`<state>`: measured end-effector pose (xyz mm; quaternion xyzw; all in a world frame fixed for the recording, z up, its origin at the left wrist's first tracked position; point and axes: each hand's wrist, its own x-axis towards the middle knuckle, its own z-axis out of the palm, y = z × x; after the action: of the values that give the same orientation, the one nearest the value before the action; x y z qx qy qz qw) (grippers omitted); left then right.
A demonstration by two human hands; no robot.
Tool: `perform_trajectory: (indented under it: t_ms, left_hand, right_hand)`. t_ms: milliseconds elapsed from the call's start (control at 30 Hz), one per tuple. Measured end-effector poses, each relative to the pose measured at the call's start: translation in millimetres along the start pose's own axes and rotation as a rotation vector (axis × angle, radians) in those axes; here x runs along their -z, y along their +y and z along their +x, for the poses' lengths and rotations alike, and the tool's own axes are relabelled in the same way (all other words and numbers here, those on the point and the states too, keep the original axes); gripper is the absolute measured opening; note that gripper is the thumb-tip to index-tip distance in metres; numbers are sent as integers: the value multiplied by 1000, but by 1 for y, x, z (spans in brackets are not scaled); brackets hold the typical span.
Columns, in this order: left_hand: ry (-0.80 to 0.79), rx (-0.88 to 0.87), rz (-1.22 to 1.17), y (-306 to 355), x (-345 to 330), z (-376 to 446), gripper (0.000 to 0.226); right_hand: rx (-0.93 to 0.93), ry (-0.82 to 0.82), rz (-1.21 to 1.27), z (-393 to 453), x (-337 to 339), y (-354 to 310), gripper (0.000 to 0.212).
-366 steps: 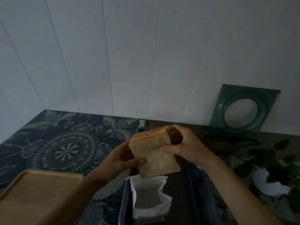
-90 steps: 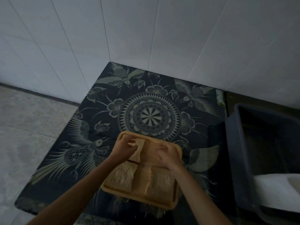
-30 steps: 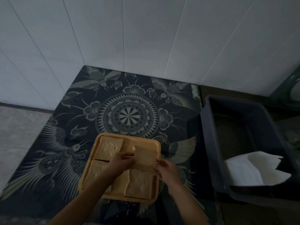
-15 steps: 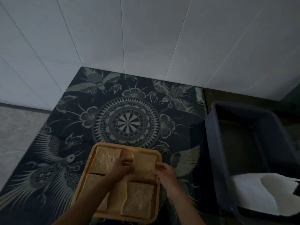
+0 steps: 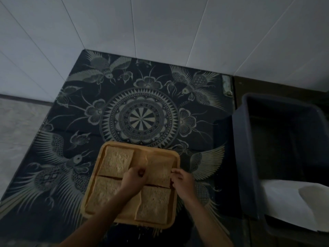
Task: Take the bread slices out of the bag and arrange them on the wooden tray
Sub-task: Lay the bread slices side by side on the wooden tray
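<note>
Fourth slice (image 5: 159,171) is going down now in the far-right corner of the wooden tray (image 5: 175,207), lower than half a second ago. Left hand (image 5: 133,180) and right hand (image 5: 181,181) pinch its near corners, fingers closed on it. Three slices already lie flat; the white bag (image 5: 292,202) sits right, in the dark bin (image 5: 245,157). Nearly finished, I'd say.

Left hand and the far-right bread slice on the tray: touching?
Touching. The head view shows the left hand with its fingertips on the near-left edge of the far-right bread slice, no gap visible.
</note>
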<state>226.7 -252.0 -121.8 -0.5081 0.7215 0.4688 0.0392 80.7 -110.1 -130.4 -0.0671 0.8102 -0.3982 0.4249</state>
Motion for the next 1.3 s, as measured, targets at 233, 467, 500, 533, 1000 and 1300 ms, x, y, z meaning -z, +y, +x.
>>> perform_trajectory:
  t_ms: [233,467,500,533,1000,1300]
  left_hand:
    - [2,-35,-28,1,1,-5,18]
    - [-19,-42,-62,-1,2,-16,33]
    - [-26,-34,-70,-2,2,-18,33]
    - [-28,-25,-77,-3,2,-22,33]
    - [32,15,-121,-8,-6,-60,38]
    - [4,1,-141,-14,-5,-61,36]
  right_hand:
    - [14,-2,15,-4,4,-1,30]
    - [1,-2,46,-9,7,4,31]
    - [-9,-1,52,-10,7,7,30]
    - [-16,1,48,-12,7,9,29]
    - [-18,69,5,-43,-8,29,32]
    - [-11,61,-15,-46,-5,30,32]
